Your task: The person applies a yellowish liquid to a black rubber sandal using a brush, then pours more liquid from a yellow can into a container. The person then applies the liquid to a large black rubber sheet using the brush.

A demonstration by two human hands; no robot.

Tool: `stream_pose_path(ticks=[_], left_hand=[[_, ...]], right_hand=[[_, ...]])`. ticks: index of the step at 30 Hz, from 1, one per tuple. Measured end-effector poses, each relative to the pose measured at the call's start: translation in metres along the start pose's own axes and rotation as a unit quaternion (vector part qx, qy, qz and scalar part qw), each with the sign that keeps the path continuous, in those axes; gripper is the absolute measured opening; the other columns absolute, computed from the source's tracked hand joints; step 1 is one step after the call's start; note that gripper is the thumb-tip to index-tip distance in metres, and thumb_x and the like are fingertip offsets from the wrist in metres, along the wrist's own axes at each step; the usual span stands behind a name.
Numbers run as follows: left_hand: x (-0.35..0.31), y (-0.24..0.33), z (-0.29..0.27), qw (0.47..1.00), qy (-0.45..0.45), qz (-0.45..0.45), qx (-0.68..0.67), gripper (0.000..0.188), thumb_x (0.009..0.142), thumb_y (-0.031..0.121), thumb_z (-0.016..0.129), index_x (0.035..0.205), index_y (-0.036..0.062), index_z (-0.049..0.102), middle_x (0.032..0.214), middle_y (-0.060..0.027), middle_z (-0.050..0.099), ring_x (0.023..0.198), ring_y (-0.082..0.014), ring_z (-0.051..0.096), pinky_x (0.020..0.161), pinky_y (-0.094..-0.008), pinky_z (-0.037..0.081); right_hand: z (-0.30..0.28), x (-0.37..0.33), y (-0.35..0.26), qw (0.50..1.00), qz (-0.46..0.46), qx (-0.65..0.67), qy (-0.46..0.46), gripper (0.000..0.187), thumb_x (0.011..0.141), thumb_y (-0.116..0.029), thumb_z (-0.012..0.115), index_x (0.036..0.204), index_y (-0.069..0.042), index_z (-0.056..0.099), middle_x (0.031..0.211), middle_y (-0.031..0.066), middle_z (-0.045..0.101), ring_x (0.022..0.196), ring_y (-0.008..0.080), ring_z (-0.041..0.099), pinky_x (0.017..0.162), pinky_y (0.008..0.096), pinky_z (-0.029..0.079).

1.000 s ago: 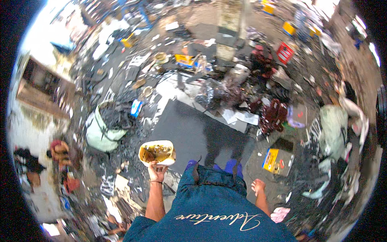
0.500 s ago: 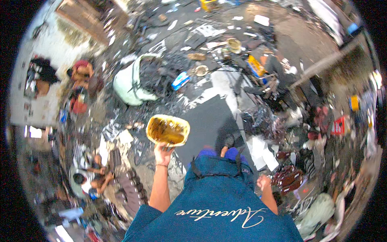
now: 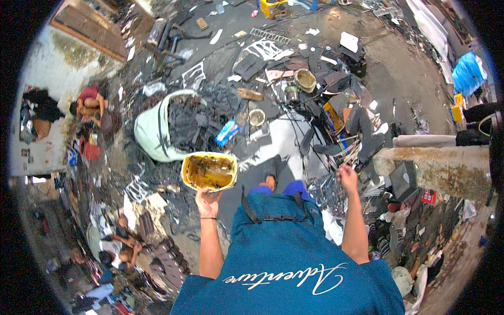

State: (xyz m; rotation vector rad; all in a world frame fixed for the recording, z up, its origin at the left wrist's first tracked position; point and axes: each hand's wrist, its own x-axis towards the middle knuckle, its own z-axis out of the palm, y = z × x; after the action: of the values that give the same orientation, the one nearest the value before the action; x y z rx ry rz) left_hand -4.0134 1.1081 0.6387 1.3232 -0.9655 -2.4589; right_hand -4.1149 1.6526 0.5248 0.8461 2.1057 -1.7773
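Note:
My left hand [image 3: 207,202] grips the near edge of a yellowish plastic tub [image 3: 210,171]. Brown, sticky-looking residue coats the inside of the tub, which is tilted so that its mouth faces me. Out to the right, my right hand [image 3: 347,179] is raised with its fingers curled in, and nothing shows in it. One of my feet [image 3: 270,181] steps ahead on the floor below.
Ahead lies a pale green sack [image 3: 152,131] spilling dark scraps, beside a blue-and-white packet [image 3: 227,133]. Two round containers [image 3: 304,81] stand among black offcuts. A low wall [image 3: 446,168] juts in at right. Two people sit at left, one near a red bucket [image 3: 91,149].
My right hand has swung forward and up from beside my hip. The view has shifted forward over the floor as I walk. The tub stays in my left hand.

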Motion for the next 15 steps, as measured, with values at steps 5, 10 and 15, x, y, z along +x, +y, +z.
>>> stream_pose_path(ticks=[5,10,15], left_hand=[[0.081,0.041,0.104,0.999,0.007,-0.023,0.021,0.045,0.072,0.022,0.063,0.116,0.0149,0.056,0.124,-0.0082,0.053,0.115,-0.0313,0.051,0.098,-0.0615,0.044],[0.169,0.053,0.197,0.997,0.063,-0.023,0.025,0.043,0.075,0.022,0.062,0.116,0.0128,0.054,0.126,-0.0074,0.050,0.119,-0.0295,0.050,0.100,-0.0649,0.042],[0.239,0.062,0.305,0.998,0.017,-0.023,0.050,0.048,0.069,0.026,0.065,0.115,0.0160,0.057,0.125,-0.0082,0.050,0.117,-0.0352,0.051,0.092,-0.0602,0.043]], right_hand=[[0.003,-0.008,0.083,0.993,0.091,-0.079,-0.020,0.022,0.096,-0.022,0.054,0.090,-0.005,0.066,0.075,0.0072,0.065,0.067,0.0155,0.062,0.051,0.0313,0.047],[0.019,-0.021,0.113,0.937,0.332,-0.100,0.045,0.016,0.081,-0.010,0.061,0.066,-0.014,0.059,0.061,0.0045,0.055,0.055,0.0184,0.056,0.045,0.0352,0.044],[0.033,0.123,0.030,0.943,0.333,-0.005,0.026,0.014,0.084,-0.017,0.063,0.073,-0.009,0.062,0.065,0.0049,0.060,0.059,0.0198,0.060,0.050,0.0339,0.047]])
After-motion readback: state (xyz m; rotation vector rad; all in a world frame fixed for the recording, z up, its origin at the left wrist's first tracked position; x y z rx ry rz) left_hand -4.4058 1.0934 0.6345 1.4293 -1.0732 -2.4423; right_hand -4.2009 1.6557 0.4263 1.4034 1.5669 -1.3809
